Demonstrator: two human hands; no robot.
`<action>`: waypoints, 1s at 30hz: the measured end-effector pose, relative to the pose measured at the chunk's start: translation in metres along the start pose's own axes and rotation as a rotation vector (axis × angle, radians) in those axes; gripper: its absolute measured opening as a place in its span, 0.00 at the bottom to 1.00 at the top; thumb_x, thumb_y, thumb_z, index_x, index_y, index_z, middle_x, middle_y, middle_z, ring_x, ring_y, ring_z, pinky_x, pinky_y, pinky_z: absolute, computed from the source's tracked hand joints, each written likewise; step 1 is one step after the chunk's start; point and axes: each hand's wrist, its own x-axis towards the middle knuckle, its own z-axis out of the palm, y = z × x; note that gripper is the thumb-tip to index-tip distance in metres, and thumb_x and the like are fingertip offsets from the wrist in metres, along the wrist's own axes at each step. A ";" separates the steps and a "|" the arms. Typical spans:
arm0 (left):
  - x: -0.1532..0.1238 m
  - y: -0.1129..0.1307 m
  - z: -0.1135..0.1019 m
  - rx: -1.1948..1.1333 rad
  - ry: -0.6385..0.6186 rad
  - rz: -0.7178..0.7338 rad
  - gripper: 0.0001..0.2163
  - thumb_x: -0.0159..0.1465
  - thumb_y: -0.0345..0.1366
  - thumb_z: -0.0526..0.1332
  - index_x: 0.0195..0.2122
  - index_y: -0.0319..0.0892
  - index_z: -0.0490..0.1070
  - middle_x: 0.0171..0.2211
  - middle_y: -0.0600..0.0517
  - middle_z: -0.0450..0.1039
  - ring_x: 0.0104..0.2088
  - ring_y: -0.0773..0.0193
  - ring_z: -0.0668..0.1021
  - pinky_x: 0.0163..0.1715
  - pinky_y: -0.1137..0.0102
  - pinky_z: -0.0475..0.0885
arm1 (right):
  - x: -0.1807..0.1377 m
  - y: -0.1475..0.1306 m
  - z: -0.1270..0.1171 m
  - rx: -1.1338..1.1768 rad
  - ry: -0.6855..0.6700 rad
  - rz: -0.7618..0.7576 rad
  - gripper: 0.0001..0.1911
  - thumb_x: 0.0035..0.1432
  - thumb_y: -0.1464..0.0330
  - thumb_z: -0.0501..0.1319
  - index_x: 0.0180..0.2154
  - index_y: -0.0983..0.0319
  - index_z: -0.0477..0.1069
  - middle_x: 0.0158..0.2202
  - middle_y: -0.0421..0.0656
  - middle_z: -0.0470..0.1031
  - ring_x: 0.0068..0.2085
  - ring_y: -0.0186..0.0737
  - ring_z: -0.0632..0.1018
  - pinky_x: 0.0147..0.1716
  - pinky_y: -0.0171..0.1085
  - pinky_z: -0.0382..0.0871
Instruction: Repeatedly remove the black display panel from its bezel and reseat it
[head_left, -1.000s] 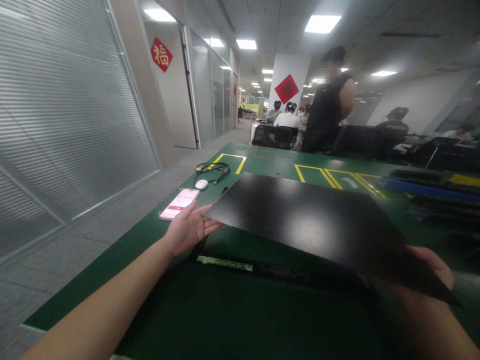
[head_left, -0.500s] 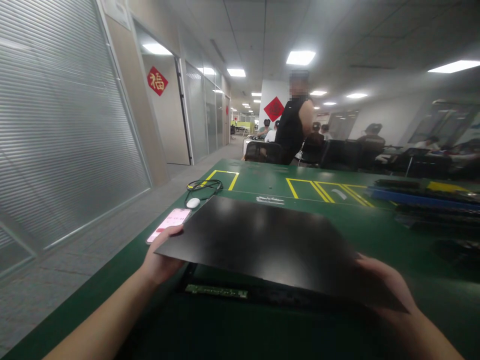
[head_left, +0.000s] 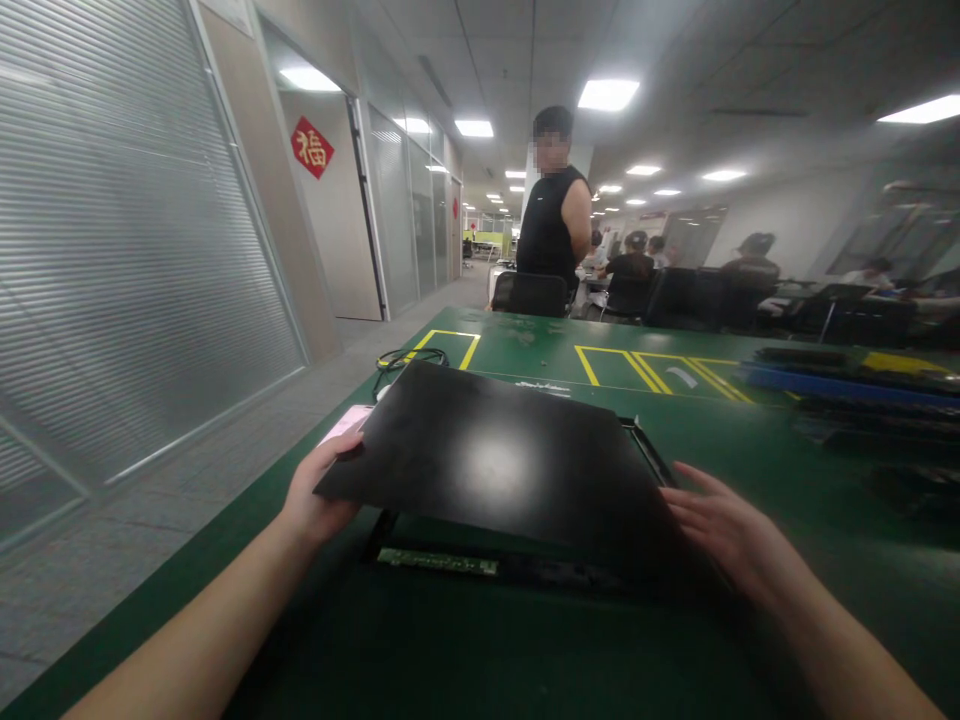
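Observation:
A thin, glossy black panel (head_left: 487, 465) is tilted above a dark frame (head_left: 646, 448) lying on the green table. My left hand (head_left: 321, 488) grips the panel's left edge, thumb on top and fingers underneath. At the right edge, my right hand (head_left: 724, 530) has its fingers stretched out and apart, the fingertips at or touching the panel's side. Along the frame's near side runs a narrow green circuit board (head_left: 437, 562). The panel covers most of the frame.
Past the panel's left corner lie a phone (head_left: 346, 420) and a coiled black cable (head_left: 411, 362). Yellow tape (head_left: 611, 350) marks the green table (head_left: 540, 335). Dark parts and a blue tray (head_left: 847, 380) are stacked at right. A person (head_left: 551, 215) stands beyond the table.
The panel's right side has shifted left, baring the frame's right edge. My right hand has loosened, its fingers spreading. The standing person has moved left and turned.

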 end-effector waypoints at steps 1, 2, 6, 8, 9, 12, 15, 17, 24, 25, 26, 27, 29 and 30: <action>0.000 0.000 0.000 0.005 -0.047 0.013 0.16 0.51 0.26 0.63 0.42 0.38 0.78 0.32 0.48 0.83 0.29 0.56 0.83 0.31 0.67 0.80 | -0.001 0.000 0.002 -0.031 0.021 -0.015 0.41 0.48 0.68 0.65 0.64 0.60 0.59 0.45 0.51 0.80 0.41 0.45 0.81 0.36 0.38 0.74; -0.001 0.000 0.001 0.012 -0.084 0.023 0.19 0.51 0.26 0.63 0.45 0.39 0.77 0.36 0.48 0.84 0.32 0.55 0.84 0.34 0.66 0.80 | -0.002 -0.001 0.004 -0.063 0.041 -0.029 0.41 0.47 0.68 0.66 0.63 0.61 0.59 0.44 0.50 0.80 0.41 0.45 0.81 0.35 0.38 0.73; 0.002 -0.002 -0.001 0.048 -0.106 0.019 0.21 0.51 0.27 0.65 0.48 0.41 0.77 0.39 0.49 0.84 0.37 0.54 0.84 0.37 0.66 0.79 | -0.005 -0.001 0.011 -0.144 0.115 -0.085 0.40 0.45 0.66 0.67 0.61 0.61 0.62 0.43 0.48 0.81 0.42 0.45 0.80 0.38 0.38 0.72; 0.005 -0.005 -0.004 0.062 -0.112 0.006 0.21 0.52 0.28 0.65 0.49 0.41 0.77 0.40 0.50 0.84 0.40 0.53 0.84 0.38 0.67 0.79 | -0.005 -0.001 0.012 -0.172 0.130 -0.111 0.40 0.43 0.65 0.67 0.60 0.62 0.63 0.42 0.48 0.81 0.42 0.45 0.79 0.38 0.38 0.72; 0.007 -0.006 -0.006 0.068 -0.122 0.000 0.21 0.53 0.30 0.65 0.50 0.42 0.76 0.41 0.50 0.83 0.41 0.53 0.83 0.39 0.67 0.79 | -0.005 0.000 0.012 -0.190 0.137 -0.123 0.40 0.43 0.64 0.67 0.60 0.62 0.64 0.42 0.47 0.81 0.42 0.45 0.79 0.36 0.37 0.71; 0.011 -0.008 -0.011 0.108 -0.138 -0.003 0.20 0.54 0.33 0.66 0.49 0.44 0.76 0.43 0.51 0.83 0.43 0.53 0.83 0.38 0.67 0.78 | -0.002 0.001 0.010 -0.252 0.180 -0.151 0.37 0.43 0.61 0.68 0.56 0.61 0.68 0.39 0.47 0.81 0.39 0.43 0.77 0.31 0.35 0.68; 0.010 -0.010 -0.011 0.144 -0.138 -0.015 0.19 0.53 0.33 0.67 0.47 0.45 0.77 0.43 0.51 0.83 0.41 0.53 0.83 0.36 0.69 0.78 | 0.000 0.002 0.010 -0.265 0.225 -0.160 0.34 0.42 0.62 0.68 0.54 0.61 0.70 0.36 0.46 0.80 0.31 0.38 0.74 0.24 0.33 0.64; 0.009 -0.011 -0.009 0.157 -0.138 -0.020 0.19 0.53 0.33 0.67 0.48 0.45 0.77 0.44 0.51 0.83 0.42 0.54 0.83 0.37 0.69 0.78 | 0.001 0.003 0.009 -0.249 0.245 -0.157 0.33 0.42 0.63 0.67 0.53 0.62 0.70 0.35 0.46 0.80 0.26 0.34 0.70 0.21 0.32 0.61; 0.008 -0.018 -0.006 0.202 -0.160 -0.027 0.24 0.54 0.36 0.68 0.54 0.46 0.75 0.48 0.50 0.82 0.47 0.50 0.82 0.41 0.67 0.78 | 0.005 0.005 0.006 -0.237 0.290 -0.178 0.28 0.42 0.65 0.65 0.48 0.62 0.71 0.33 0.45 0.79 0.21 0.31 0.66 0.17 0.32 0.58; 0.008 -0.019 -0.007 0.206 -0.168 -0.033 0.25 0.54 0.36 0.68 0.55 0.47 0.74 0.49 0.50 0.81 0.47 0.49 0.82 0.41 0.66 0.78 | 0.006 0.005 0.006 -0.249 0.297 -0.176 0.27 0.42 0.66 0.65 0.48 0.62 0.70 0.32 0.45 0.79 0.21 0.31 0.66 0.17 0.32 0.58; 0.009 -0.021 -0.008 0.209 -0.174 -0.038 0.26 0.54 0.36 0.68 0.56 0.47 0.73 0.49 0.49 0.81 0.47 0.48 0.82 0.41 0.66 0.79 | 0.007 0.005 0.005 -0.266 0.302 -0.172 0.26 0.43 0.66 0.64 0.48 0.62 0.70 0.32 0.45 0.79 0.21 0.31 0.66 0.17 0.32 0.58; 0.009 -0.022 -0.008 0.212 -0.178 -0.043 0.27 0.54 0.36 0.68 0.57 0.47 0.73 0.50 0.49 0.81 0.47 0.48 0.82 0.41 0.65 0.79 | 0.007 0.005 0.004 -0.287 0.307 -0.168 0.26 0.43 0.66 0.64 0.47 0.62 0.70 0.32 0.45 0.79 0.21 0.31 0.66 0.17 0.32 0.58; 0.009 -0.024 -0.009 0.223 -0.184 -0.053 0.28 0.54 0.36 0.68 0.58 0.46 0.72 0.50 0.48 0.81 0.47 0.48 0.82 0.41 0.65 0.79 | 0.009 0.006 0.003 -0.326 0.315 -0.159 0.25 0.44 0.66 0.64 0.47 0.62 0.70 0.31 0.44 0.78 0.21 0.31 0.67 0.18 0.32 0.58; 0.009 -0.025 -0.009 0.228 -0.185 -0.059 0.28 0.53 0.35 0.69 0.58 0.45 0.72 0.50 0.48 0.81 0.46 0.48 0.83 0.41 0.65 0.79 | 0.010 0.007 0.002 -0.338 0.317 -0.153 0.25 0.44 0.66 0.64 0.47 0.62 0.70 0.31 0.44 0.78 0.21 0.31 0.67 0.18 0.32 0.58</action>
